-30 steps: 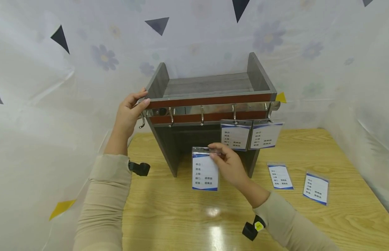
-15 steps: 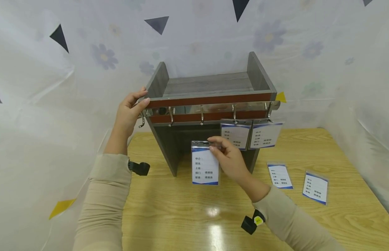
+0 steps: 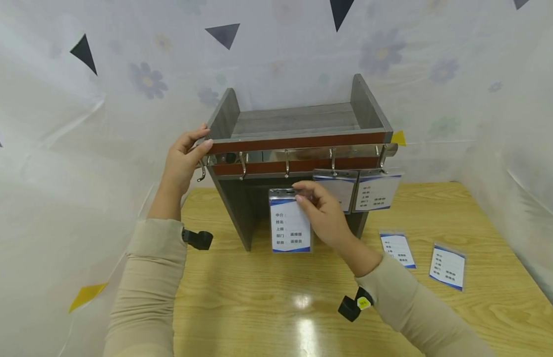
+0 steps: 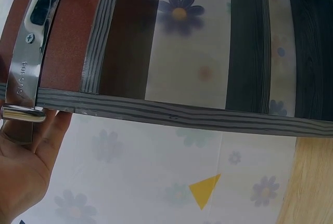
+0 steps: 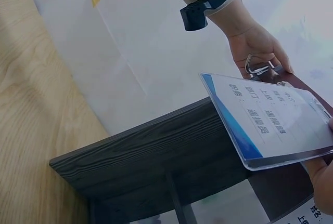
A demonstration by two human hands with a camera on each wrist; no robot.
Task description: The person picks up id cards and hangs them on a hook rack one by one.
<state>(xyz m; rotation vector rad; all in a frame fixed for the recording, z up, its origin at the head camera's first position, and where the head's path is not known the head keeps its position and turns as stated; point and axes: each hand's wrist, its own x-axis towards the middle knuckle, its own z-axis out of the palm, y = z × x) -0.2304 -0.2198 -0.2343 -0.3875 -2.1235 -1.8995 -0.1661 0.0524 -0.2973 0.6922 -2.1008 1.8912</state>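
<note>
Badge [image 3: 291,225] in the right hand [image 3: 326,214], on the near side of the grey rack [image 3: 294,119].
Its top right corner is clamped between the thumb and fingers, and it hangs upright just below the middle hook [image 3: 287,163]. The left hand [image 3: 180,161] grips the left end of the rack, the thumb in front. Two hung badges [image 3: 379,193] are at the right hooks [image 3: 383,156]; two flat badges [image 3: 448,267] lie on the table [image 3: 241,307], farther right (one is partly hidden behind the right sleeve [image 3: 414,302]).
</note>
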